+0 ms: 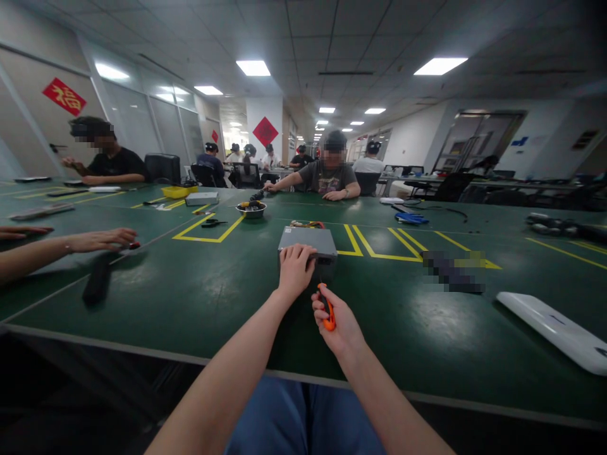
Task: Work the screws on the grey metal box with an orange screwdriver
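My left hand (296, 272) grips the near edge of a grey metal box (307, 239), which lies flat on the green work table (203, 291). Its fingers curl over the top of the box. My right hand (339, 322) is shut around an orange utility knife (327, 308), just in front of the box and apart from it. The blade end points up towards the box, but the blade itself is too small to make out. Coloured wires (307, 224) show behind the box.
A co-worker's hand (102, 239) lies on the table to the left. Across it stand a steel bowl of parts (251, 210), a yellow tray (179, 192) and black-handled scissors (213, 222). A long white panel (552, 330) lies at the right. Several people sit beyond.
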A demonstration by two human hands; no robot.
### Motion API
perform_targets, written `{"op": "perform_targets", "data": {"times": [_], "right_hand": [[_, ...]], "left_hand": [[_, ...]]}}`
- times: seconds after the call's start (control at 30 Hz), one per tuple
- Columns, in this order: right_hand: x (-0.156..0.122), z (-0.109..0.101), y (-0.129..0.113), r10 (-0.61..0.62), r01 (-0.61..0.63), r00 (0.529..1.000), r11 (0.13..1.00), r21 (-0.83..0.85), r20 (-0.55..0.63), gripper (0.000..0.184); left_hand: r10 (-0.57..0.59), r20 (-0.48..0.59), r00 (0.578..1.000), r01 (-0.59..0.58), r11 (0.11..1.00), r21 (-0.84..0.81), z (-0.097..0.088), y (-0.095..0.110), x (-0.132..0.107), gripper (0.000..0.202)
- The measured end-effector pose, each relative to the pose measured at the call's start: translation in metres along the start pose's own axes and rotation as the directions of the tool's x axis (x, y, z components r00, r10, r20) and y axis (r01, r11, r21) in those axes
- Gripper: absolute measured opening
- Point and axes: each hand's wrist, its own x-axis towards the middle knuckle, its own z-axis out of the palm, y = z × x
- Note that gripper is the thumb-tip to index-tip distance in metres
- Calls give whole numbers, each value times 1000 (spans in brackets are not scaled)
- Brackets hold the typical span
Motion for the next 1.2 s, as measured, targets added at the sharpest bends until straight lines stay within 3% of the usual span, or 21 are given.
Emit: {"op": "perform_targets", "data": {"times": [0.17,0.37,0.57,0.73,0.93,1.2], "right_hand": [[-2,0,-2,68,-67,997,998,-12,44,27],[2,-1,0,2,-2,1000,1000,-8,-18,18],[-1,-1,0,50,-49,999,999,-23,19,27],[1,-2,2,-13,12,1000,1000,-28,-24,21],[-3,0,-1,43,-42,998,999,-28,36,28],[0,0,3,-24,23,999,998,-62,-20,19]], "left_hand": [[-3,2,1000,3,1000,-3,-1,1,1,21],[3,3,1000,-3,1000,-4,-1,1,0,22],[2,8,1000,-2,1000,-5,-2,1,1,22],[-6,12,1000,6,1000,6,-1,1,1,21],[-10,12,1000,10,1000,-11,-1,1,1,21],[-6,4,1000,6,1000,-10,-1,2,0,21]]}}
